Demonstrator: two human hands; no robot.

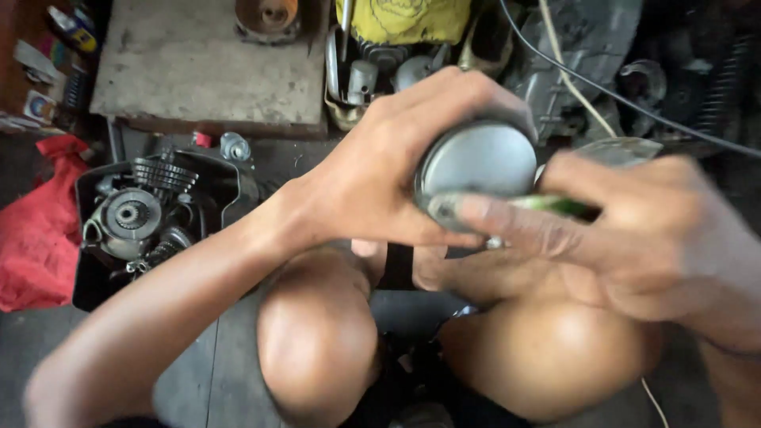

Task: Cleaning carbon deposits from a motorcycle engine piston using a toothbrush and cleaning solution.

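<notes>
Above bare knees, left hand (372, 182) wrapped tight around a smooth grey metal cylinder (479, 162), right hand (642, 230) pinching a blurred green tool (555, 204) against its rim, greasy toothed gears (162, 174) at left.

A cramped repair workshop: an opened engine with bare gears (139, 210) sits on the grimy floor, oily metal parts (372, 71) heaped beside cables (634, 103).

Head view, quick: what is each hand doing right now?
Left hand: closed around a round grey metal cylinder.
Right hand: closed on a thin green-handled tool at the cylinder's rim.
</notes>
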